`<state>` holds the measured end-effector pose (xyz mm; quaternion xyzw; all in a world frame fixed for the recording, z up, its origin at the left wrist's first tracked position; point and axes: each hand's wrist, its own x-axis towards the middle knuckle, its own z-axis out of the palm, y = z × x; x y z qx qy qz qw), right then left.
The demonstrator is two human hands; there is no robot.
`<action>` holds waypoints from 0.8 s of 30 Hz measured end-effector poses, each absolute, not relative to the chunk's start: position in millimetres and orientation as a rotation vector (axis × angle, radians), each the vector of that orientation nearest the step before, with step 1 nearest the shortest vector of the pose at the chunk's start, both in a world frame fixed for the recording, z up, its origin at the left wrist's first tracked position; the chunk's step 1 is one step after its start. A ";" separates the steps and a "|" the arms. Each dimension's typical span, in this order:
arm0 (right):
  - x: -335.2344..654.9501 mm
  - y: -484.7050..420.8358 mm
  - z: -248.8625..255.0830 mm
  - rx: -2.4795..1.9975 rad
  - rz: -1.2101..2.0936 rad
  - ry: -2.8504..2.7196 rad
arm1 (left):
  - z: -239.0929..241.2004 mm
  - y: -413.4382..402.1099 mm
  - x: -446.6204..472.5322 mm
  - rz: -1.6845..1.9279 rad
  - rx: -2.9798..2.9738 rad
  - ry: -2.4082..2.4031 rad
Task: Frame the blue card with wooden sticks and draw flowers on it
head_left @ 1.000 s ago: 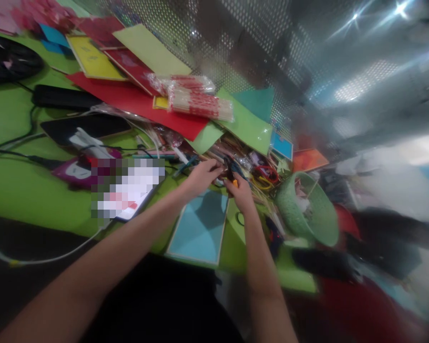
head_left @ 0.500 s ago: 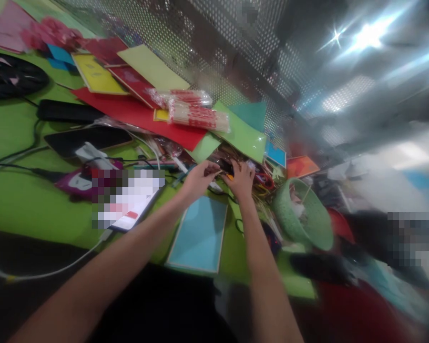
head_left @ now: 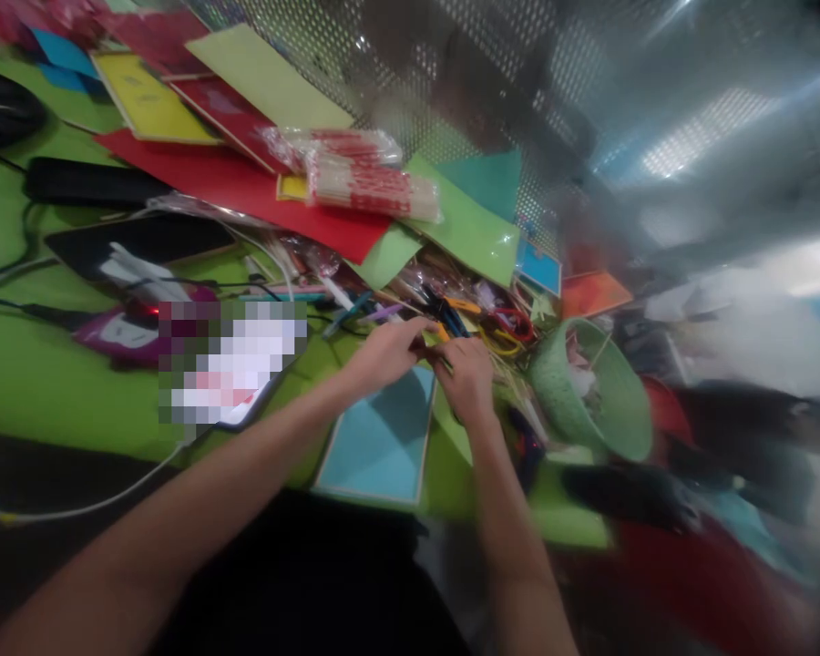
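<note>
My left hand (head_left: 383,351) and my right hand (head_left: 466,378) meet above the far end of a light blue card (head_left: 377,437) on the green table (head_left: 34,374). Both have their fingers pinched together on a small dark thing with an orange part, too blurred to name. Just beyond the fingers lies a heap of pens, scissors and coloured craft tools (head_left: 471,314).
A green basket (head_left: 588,392) stands right of my hands. A phone (head_left: 232,364), cables and a dark tablet (head_left: 143,241) lie to the left. Sheets of red (head_left: 246,196), yellow and green paper and wrapped stick packets (head_left: 362,178) cover the back, against a perforated metal wall.
My hands reached into the tool heap half a second ago and have now drawn back toward me over the blue card, still pinched together. The view has shifted a little.
</note>
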<state>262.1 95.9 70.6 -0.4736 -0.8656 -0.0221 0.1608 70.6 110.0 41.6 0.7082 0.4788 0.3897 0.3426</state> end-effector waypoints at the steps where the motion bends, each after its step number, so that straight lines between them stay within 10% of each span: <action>1: 264.4 95.4 68.8 -1.366 -0.055 -2.459 | 41.8 111.0 69.6 0.983 1.871 1.256; 24: 276.3 98.5 59.0 -1.457 0.268 -2.568 | 56.4 119.9 21.5 0.253 2.203 1.636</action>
